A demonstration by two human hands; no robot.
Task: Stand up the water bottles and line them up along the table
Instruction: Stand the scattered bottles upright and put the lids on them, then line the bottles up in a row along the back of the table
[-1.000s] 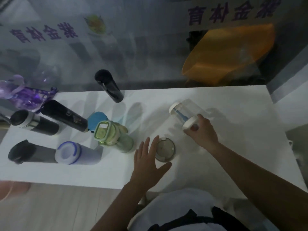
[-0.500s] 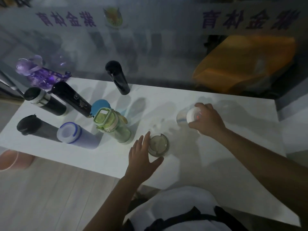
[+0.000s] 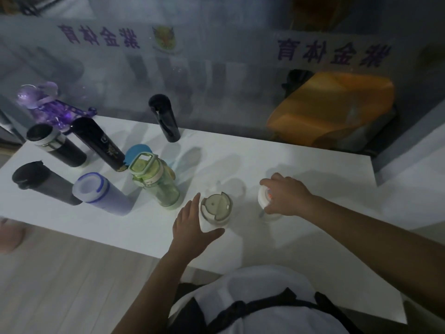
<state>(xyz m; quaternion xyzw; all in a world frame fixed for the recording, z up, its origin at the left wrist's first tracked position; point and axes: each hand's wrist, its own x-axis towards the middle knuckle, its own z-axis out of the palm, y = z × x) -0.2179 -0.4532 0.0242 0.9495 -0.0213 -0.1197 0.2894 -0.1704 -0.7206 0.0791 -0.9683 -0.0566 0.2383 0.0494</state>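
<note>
That small clear plastic bottle with a white cap [image 3: 263, 197] stands near-right on the white table [image 3: 313, 165], with the right hand [image 3: 286, 196] pinching its cap. It looks light, stiff and slick, maybe empty (dim view), so grip the cap or shoulder. The left hand [image 3: 192, 225] is spread beside the clear grey-lidded tumbler [image 3: 215, 208] just left.

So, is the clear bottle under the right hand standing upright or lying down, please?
Upright: the clear bottle shows its white cap facing up, base on the table, right hand gripping the cap.
</note>
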